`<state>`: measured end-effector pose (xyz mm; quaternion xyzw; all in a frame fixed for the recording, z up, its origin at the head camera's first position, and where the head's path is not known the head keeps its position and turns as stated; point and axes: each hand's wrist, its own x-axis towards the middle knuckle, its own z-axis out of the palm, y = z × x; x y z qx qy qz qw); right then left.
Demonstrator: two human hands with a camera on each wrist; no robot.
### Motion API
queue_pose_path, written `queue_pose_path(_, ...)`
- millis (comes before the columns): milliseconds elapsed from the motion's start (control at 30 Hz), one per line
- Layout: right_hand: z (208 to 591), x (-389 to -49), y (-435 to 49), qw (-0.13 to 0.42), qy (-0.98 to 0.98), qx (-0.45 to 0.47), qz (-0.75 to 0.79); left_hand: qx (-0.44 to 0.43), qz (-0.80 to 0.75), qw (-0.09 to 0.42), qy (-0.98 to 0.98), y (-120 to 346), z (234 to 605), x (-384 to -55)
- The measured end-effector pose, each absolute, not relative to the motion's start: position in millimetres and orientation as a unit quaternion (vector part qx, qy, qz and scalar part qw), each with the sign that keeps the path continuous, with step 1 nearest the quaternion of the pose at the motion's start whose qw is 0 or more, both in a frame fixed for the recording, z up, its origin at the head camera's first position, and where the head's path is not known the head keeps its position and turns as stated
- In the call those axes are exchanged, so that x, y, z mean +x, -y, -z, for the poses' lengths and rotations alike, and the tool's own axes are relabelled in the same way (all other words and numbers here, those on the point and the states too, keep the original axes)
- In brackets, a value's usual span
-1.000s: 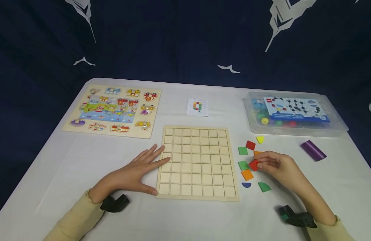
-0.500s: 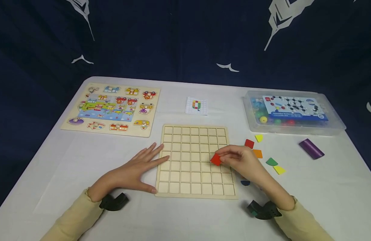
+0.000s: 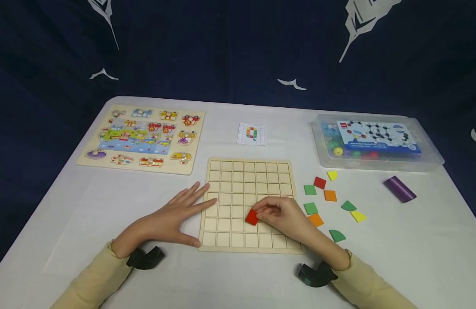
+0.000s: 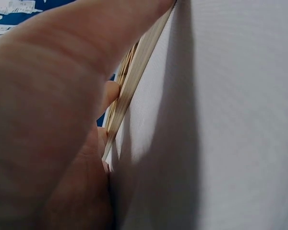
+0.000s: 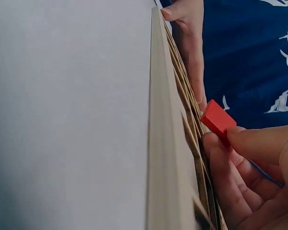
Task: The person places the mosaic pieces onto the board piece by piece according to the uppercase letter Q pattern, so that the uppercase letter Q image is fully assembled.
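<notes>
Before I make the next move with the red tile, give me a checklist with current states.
1. Red tile pinched by right hand: ok.
2. Left hand touching the grid board's left edge: ok.
3. Tile squared to a cell: not ok, it is turned askew.
4. Cell beneath vacant: cannot tell, tile and fingers cover it.
5. Pattern card unobstructed: ok, beyond the board.

The grid board (image 3: 238,199) looks like matt wood, the red tile (image 3: 251,217) smooth (the box (image 3: 381,163), clear plastic).
</notes>
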<state>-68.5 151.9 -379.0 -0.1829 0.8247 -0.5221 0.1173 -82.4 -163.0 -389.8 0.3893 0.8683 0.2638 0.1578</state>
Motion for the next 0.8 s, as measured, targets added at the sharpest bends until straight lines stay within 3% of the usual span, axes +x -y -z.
queue_pose_path(400,380.2,-66.6,-152.0,0.090,-0.850,-0.231,0.465,0.389,-0.264,0.157,-0.868,162.6,388.7,-80.7)
queue_pose_path(800,371.5,-74.1,-144.4,0.095,-0.826,-0.175,0.527,0.390,-0.265,0.158,-0.867,162.6,387.3,-81.9)
